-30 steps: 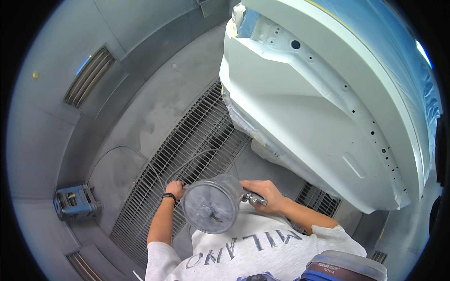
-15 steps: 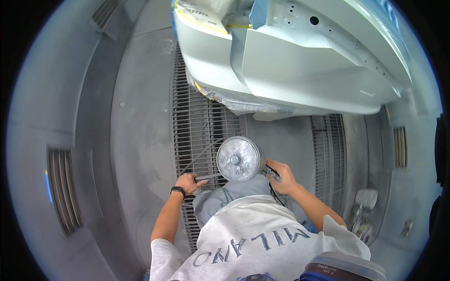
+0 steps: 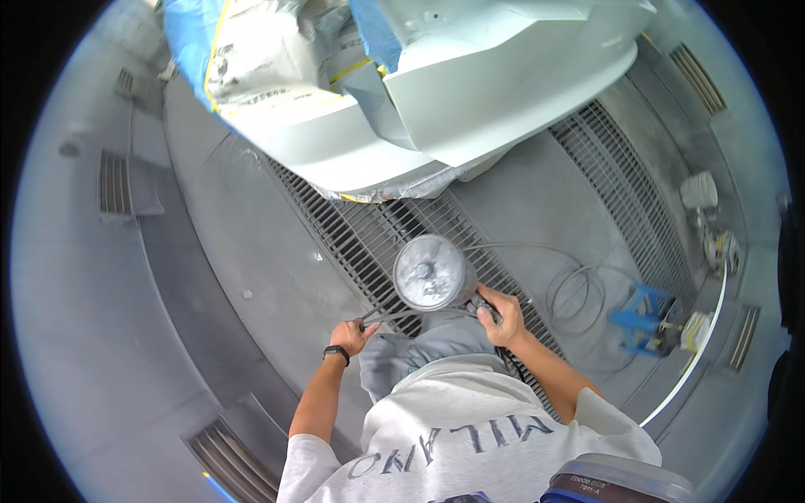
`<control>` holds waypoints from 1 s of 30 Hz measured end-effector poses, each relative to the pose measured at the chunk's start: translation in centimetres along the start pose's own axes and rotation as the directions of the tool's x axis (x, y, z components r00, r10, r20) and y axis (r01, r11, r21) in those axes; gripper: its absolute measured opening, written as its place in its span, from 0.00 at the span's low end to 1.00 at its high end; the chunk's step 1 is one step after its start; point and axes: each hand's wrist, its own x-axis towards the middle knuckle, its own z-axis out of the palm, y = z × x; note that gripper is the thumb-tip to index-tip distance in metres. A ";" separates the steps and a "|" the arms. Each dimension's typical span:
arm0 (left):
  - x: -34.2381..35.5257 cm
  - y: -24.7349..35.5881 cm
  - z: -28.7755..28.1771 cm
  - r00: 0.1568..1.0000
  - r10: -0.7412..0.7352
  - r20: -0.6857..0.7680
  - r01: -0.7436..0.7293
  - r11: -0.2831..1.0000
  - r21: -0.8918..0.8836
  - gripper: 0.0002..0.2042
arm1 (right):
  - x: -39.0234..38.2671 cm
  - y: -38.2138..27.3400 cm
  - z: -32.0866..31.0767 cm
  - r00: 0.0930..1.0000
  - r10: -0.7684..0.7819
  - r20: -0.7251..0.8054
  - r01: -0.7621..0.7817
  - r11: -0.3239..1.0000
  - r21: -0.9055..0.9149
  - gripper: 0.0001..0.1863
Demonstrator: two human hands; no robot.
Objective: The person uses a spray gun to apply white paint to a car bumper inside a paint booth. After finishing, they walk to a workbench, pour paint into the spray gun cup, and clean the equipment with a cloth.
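My right hand [image 3: 497, 318] grips the handle of a spray gun [image 3: 432, 272] with a round metallic cup, held in front of my waist. My left hand [image 3: 354, 333], with a black watch on the wrist, is closed on a hose [image 3: 379, 319] to the left of the gun, over the floor grating. Above both hands, apart from them, is a large pale vehicle body part [image 3: 470, 105], partly covered with blue plastic [image 3: 189, 50], white paper and yellow tape.
Grey booth walls [image 3: 75, 277] with vents surround me. Floor gratings [image 3: 599, 168] run beneath. A hose [image 3: 579, 289] lies coiled at right, beside a blue stand [image 3: 637, 323]. A white container [image 3: 700, 190] and other equipment stand by the right wall.
The view has swung round: the body part moved from the upper right to the upper middle, and the coiled hose and blue stand came into view. Both hands still hold on.
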 end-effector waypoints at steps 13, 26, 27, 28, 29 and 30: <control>15.4 -19.3 -15.7 0.952 0.295 -0.075 -0.281 0.946 0.161 0.30 | 5.3 0.2 14.0 0.499 0.505 -0.704 0.044 0.797 0.602 0.34; 24.0 -40.9 -33.2 0.974 0.202 0.103 -0.221 0.949 0.225 0.31 | 13.7 -3.7 31.0 0.021 0.831 -0.555 0.212 0.539 0.815 0.39; 24.4 -41.0 -32.6 0.975 0.181 0.132 -0.203 0.962 0.182 0.32 | 13.2 -3.9 31.9 -0.019 0.811 -0.584 0.187 0.577 0.795 0.39; 24.9 -40.7 -31.8 0.969 0.186 0.165 -0.221 0.949 0.224 0.30 | 12.7 -4.2 32.9 -0.024 0.767 -0.641 0.185 0.634 0.751 0.38; 25.3 -40.2 -30.7 0.948 0.258 0.187 -0.303 0.914 0.271 0.30 | 12.0 -4.4 33.6 0.002 0.704 -0.710 0.194 0.696 0.691 0.37; 25.4 -39.4 -29.3 0.929 0.303 0.214 -0.358 0.882 0.306 0.29 | 11.2 -4.7 34.1 0.044 0.644 -0.763 0.156 0.750 0.642 0.36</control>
